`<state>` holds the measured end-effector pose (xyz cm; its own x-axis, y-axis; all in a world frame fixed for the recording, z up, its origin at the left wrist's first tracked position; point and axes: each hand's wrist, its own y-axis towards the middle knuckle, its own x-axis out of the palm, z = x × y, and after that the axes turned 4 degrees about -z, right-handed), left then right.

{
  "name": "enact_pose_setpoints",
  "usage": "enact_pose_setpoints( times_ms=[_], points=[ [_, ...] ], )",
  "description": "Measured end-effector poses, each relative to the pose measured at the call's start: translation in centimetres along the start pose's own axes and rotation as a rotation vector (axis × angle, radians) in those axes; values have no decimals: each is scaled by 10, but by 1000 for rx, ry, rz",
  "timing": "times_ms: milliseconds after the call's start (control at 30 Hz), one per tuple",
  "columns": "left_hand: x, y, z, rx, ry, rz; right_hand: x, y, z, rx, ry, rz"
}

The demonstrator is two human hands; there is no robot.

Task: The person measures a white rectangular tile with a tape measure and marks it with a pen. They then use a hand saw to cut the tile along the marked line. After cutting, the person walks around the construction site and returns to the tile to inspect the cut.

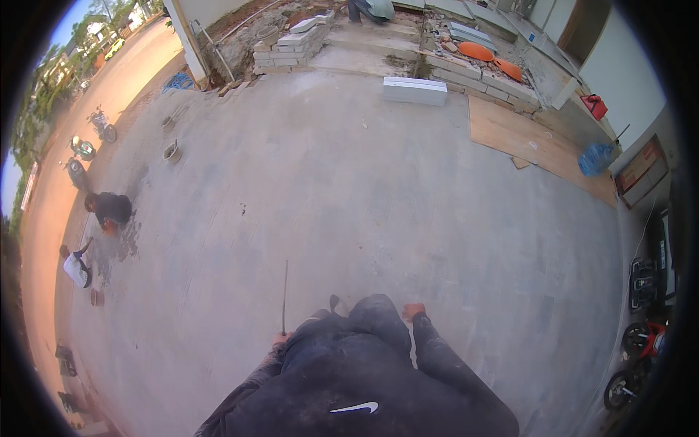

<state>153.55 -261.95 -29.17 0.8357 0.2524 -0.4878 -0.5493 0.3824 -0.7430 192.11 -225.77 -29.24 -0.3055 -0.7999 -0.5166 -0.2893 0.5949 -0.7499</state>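
Note:
My left hand is closed around a thin dark rod, partly hidden by my dark clothing. The rod points up and away from me over the grey floor. My right hand hangs at my other side, its fingers curled in, and nothing shows in it. Between my hands, my dark trouser knee and one shoe tip appear below me.
Dusty grey paving stretches ahead. White blocks lie before the steps. A wooden board and blue water jug are at right, parked motorbikes nearer. Two people crouch at left near a bucket.

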Motion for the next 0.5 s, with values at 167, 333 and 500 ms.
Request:
enact_pose_setpoints(
  times_ms=[167, 333, 500],
  points=[
    [-118, 163, 156, 94, -196, 292, 33, 21, -18, 137, -130, -213],
    [-170, 296, 292, 160, -249, 324, -44, 152, -114, 234, -45, -246],
    [-178, 381, 410, -63, -334, 122, -214, 378, -298, 392, 387, -100]
  ],
)
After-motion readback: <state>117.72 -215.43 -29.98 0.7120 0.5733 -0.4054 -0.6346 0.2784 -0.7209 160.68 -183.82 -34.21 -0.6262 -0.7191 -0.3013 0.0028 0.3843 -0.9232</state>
